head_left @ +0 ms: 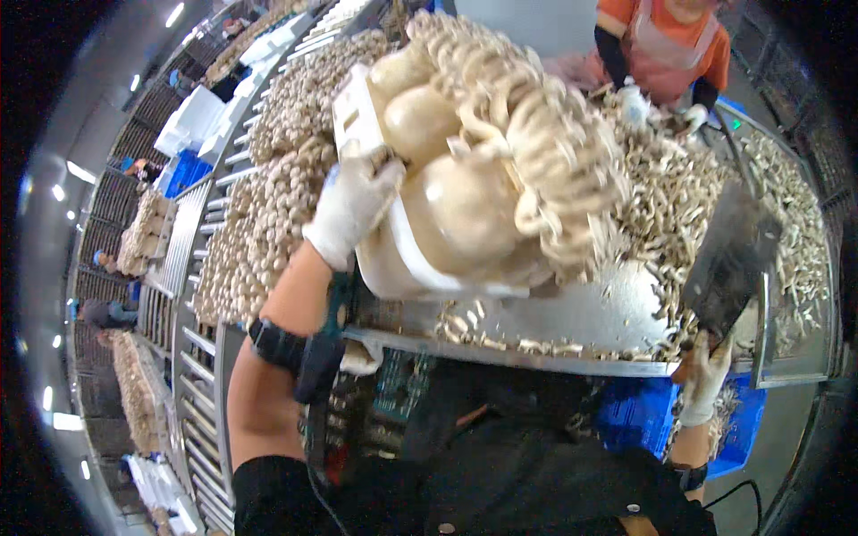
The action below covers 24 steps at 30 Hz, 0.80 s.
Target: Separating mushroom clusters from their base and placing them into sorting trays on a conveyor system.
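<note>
The left hand (pixel 356 201), in a white glove, had its fingers closed around the near-left edge of a white crate (pixel 386 263). This crate was tilted over the metal table (pixel 594 313), and I cannot tell if its lower corner touched the metal. Inside it lay pale round bottles (pixel 465 214), with thick mushroom clusters (pixel 554 152) pointing out toward the right. The right hand (pixel 704 380), gloved also, held firmly the lower end of a broad dark blade (pixel 733 259), which stood well apart from the crate, near the right side of the table.

Between crate and blade there was a strip of metal with a few scattered pieces, giving some room; behind it, a heap of cut mushrooms (pixel 666 196) narrowed the space. On the left, the roller conveyor (pixel 201 357) carried more mushrooms just beside the crate. Below the front edge stood a blue bin (pixel 636 413). Across the table was a co-worker (pixel 670 49).
</note>
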Available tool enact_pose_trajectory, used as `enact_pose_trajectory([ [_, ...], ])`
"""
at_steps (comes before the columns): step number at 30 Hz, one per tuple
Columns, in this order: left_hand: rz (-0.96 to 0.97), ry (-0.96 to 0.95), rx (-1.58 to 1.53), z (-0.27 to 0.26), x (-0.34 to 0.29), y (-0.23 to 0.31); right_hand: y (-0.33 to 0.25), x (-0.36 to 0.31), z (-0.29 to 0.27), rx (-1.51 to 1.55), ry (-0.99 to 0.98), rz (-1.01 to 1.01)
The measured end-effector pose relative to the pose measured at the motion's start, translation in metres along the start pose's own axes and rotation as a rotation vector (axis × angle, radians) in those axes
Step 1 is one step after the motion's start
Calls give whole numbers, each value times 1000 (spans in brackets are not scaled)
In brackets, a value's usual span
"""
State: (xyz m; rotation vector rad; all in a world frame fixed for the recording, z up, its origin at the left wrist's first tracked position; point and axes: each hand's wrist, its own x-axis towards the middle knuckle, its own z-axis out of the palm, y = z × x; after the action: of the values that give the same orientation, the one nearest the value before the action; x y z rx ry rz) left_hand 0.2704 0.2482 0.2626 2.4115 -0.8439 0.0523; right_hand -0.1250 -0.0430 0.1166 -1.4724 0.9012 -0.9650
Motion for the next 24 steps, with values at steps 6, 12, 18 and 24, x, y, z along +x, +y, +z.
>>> enact_pose_trajectory([
  [6,375,-304,96,-11,12,-12,-37,-18,61,19,98,-179],
  [12,713,-634,288,-63,36,-9,-181,-78,138,-603,155,-642],
  [18,1027,-489,268,-44,60,-26,-243,-128,226,-1066,-391,-533],
  [24,1233,-577,439,-35,86,-23,-265,-95,247,-1245,-436,-396],
])
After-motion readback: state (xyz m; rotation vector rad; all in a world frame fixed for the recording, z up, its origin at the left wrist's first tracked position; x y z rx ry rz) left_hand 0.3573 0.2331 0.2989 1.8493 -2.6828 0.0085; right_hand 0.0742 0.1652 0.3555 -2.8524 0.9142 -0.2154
